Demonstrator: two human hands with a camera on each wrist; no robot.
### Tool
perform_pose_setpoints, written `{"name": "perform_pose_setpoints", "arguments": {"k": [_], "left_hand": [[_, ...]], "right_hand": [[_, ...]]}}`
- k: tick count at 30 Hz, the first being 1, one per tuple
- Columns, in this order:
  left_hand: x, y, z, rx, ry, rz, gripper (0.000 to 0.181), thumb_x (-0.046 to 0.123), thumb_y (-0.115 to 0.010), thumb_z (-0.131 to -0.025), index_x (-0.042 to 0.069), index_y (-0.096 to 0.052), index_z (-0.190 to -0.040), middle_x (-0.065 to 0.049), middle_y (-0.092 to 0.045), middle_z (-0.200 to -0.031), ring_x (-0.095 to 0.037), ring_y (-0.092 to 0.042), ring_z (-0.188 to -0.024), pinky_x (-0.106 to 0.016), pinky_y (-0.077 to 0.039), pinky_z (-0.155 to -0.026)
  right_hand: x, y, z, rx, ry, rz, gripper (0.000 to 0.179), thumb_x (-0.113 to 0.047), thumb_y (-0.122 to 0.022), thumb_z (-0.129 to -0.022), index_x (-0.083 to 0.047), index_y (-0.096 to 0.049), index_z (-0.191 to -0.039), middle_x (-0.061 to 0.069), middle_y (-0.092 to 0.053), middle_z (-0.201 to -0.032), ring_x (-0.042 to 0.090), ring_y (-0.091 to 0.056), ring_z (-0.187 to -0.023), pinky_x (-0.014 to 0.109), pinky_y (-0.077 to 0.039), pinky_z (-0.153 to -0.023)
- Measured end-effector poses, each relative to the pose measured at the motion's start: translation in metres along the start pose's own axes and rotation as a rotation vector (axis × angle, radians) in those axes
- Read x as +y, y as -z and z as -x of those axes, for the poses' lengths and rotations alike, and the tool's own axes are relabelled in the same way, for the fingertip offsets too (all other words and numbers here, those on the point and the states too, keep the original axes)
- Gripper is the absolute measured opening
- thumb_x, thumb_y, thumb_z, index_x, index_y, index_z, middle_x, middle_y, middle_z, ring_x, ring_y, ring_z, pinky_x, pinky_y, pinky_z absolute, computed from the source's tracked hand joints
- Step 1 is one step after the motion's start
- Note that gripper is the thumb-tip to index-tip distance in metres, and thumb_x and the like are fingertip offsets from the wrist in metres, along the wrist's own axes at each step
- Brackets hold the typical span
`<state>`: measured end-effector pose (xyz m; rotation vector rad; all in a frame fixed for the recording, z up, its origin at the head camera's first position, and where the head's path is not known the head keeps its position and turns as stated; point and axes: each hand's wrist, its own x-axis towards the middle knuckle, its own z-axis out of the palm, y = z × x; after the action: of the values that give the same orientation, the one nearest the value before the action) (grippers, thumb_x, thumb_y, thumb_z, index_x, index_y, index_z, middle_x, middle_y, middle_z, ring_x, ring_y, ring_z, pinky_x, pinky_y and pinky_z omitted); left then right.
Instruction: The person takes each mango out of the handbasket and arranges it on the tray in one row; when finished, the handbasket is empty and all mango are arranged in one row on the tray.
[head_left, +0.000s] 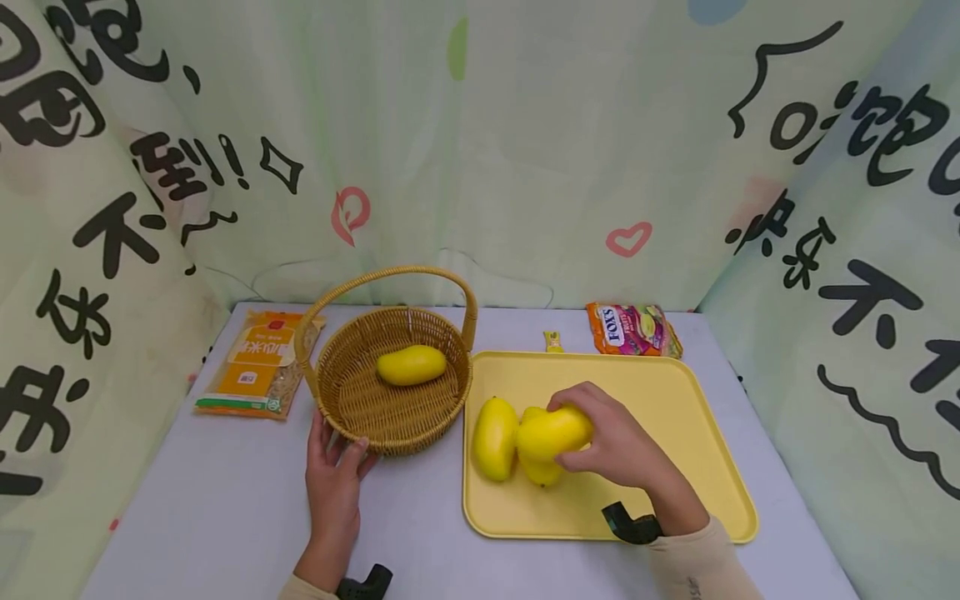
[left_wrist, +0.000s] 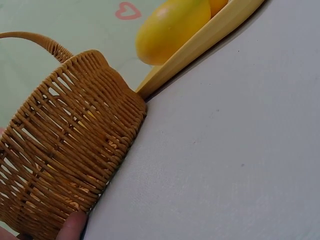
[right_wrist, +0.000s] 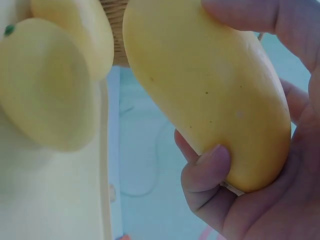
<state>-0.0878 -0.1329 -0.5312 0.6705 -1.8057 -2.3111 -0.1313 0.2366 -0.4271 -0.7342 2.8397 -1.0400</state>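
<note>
Mango [head_left: 553, 431] held over tray [head_left: 547, 518] by right hand [head_left: 613, 435], fingers curled round it; basket [head_left: 352, 404] touched by left hand [head_left: 335, 471], fingers loosely spread. Mango probably firm, smooth, bruisable; best gripped round middle.

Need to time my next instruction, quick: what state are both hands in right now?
Left hand: touching the basket at its near side; open or gripping can't be told.
Right hand: closed, holding a mango.

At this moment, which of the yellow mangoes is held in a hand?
The mango in the right hand, gripped above the yellow tray. The other three are not held: one mango lies in the basket, two mangoes lie on the tray.
</note>
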Motion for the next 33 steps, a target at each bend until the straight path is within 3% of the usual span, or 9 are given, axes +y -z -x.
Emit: {"name": "perform_pose_setpoints", "arguments": {"k": [7,16,24,33], "left_hand": [[0.0,0.0,-0.001,0.0,-0.008,-0.009,0.09,0.006,-0.059,-0.105,0.05,-0.011,-0.167,0.005,-0.016,-0.177,-0.027,-0.041,-0.151,-0.028,-0.061,-0.097],[0.0,-0.001,0.0,0.0,-0.016,-0.009,0.09,0.006,-0.06,-0.105,0.047,-0.011,-0.168,0.003,-0.018,-0.177,-0.027,-0.042,-0.151,-0.028,-0.061,-0.097],[0.0,-0.001,0.0,0.008,-0.011,0.004,0.089,0.007,-0.06,-0.105,0.047,-0.011,-0.168,0.004,-0.018,-0.177,-0.028,-0.042,-0.151,-0.026,-0.061,-0.095],[-0.001,-0.002,0.0,0.009,-0.018,0.006,0.089,0.006,-0.06,-0.105,0.048,-0.012,-0.167,0.003,-0.018,-0.177,-0.027,-0.042,-0.151,-0.026,-0.061,-0.096]], "right_hand": [[0.014,0.009,0.022,0.012,-0.008,0.025,0.052,-0.014,-0.091,-0.072,-0.029,-0.067,-0.115,-0.006,-0.063,-0.115,0.012,-0.057,-0.099,0.027,-0.055,-0.083],[0.025,0.018,0.041,-0.037,-0.021,0.056,0.053,-0.013,-0.091,-0.069,-0.026,-0.068,-0.114,-0.007,-0.064,-0.114,0.009,-0.056,-0.097,0.027,-0.055,-0.084],[0.032,0.023,0.045,-0.126,-0.038,0.047,0.05,-0.013,-0.088,-0.069,-0.027,-0.067,-0.113,-0.007,-0.062,-0.108,0.007,-0.053,-0.091,0.025,-0.05,-0.077],[0.042,0.016,0.04,-0.215,-0.069,0.101,0.051,-0.012,-0.087,-0.069,-0.025,-0.066,-0.114,-0.006,-0.061,-0.108,0.011,-0.054,-0.096,0.029,-0.052,-0.084]]}}
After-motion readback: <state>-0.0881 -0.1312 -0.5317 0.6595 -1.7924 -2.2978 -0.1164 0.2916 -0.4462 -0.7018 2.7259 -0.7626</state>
